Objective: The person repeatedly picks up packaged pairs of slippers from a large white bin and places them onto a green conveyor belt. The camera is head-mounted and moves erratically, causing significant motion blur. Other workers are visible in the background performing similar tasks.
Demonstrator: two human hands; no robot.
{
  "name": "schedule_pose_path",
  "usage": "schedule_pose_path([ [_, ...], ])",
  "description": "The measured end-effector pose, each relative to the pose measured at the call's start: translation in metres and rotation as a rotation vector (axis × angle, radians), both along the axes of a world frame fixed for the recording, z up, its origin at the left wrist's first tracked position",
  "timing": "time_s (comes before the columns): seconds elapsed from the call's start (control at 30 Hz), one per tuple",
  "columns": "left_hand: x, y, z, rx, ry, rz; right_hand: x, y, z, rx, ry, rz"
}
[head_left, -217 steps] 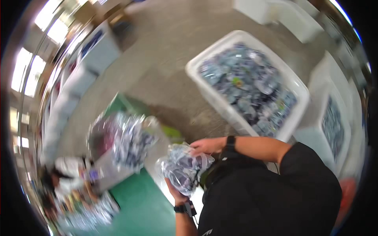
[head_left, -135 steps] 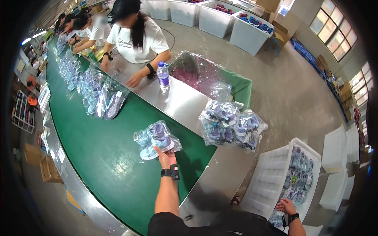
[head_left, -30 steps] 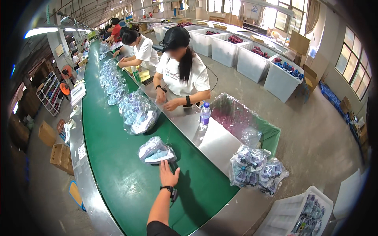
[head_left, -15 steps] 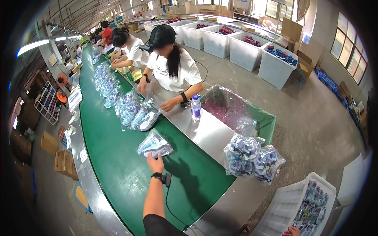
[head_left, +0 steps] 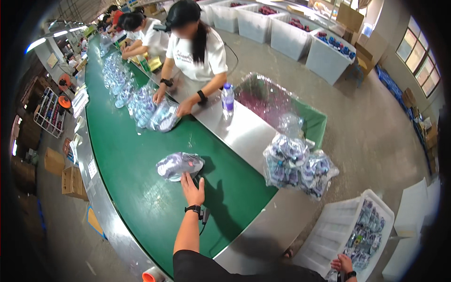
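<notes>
A clear plastic bag of pale lilac and blue shoes (head_left: 177,165) lies on the green conveyor belt (head_left: 141,216) in front of me. My left hand (head_left: 191,190) is open, fingers stretched out and fingertips against the bag's near side. At the lower right, my right hand (head_left: 344,264) is beside the white bin (head_left: 329,237) of bagged shoes, its fingers curled. Something partly see-through shows below those fingers, too small to make out. Several more bagged shoes (head_left: 299,164) are heaped on the metal ledge to the right.
Across the belt a co-worker (head_left: 197,51) handles a bagged shoe (head_left: 165,117) at the end of a long row of bags. A water bottle (head_left: 228,99) stands on the metal edge. Behind it is a green-lined bin (head_left: 314,123); white tubs (head_left: 287,44) line the back.
The bagged shoes have turned and shifted slightly left, and my left hand's fingers have straightened. My right hand has come further into view. The co-worker's hands have lowered onto a bag.
</notes>
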State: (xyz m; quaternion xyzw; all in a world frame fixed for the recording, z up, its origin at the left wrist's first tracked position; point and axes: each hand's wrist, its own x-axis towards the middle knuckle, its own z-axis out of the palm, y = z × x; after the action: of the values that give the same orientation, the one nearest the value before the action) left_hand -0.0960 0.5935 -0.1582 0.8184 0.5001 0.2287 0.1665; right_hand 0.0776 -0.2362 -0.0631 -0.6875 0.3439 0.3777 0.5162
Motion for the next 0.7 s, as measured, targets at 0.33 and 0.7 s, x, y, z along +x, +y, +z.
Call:
schedule_pose_path([
  [0.33,-0.041,-0.043,-0.011,-1.026,-1.493,0.457,0.016,0.035,0.016,0.037,-0.084,0.012],
  [0.7,-0.003,-0.127,0.032,-1.450,-1.281,0.160,-0.006,0.056,0.034,0.169,-0.240,-0.006],
])
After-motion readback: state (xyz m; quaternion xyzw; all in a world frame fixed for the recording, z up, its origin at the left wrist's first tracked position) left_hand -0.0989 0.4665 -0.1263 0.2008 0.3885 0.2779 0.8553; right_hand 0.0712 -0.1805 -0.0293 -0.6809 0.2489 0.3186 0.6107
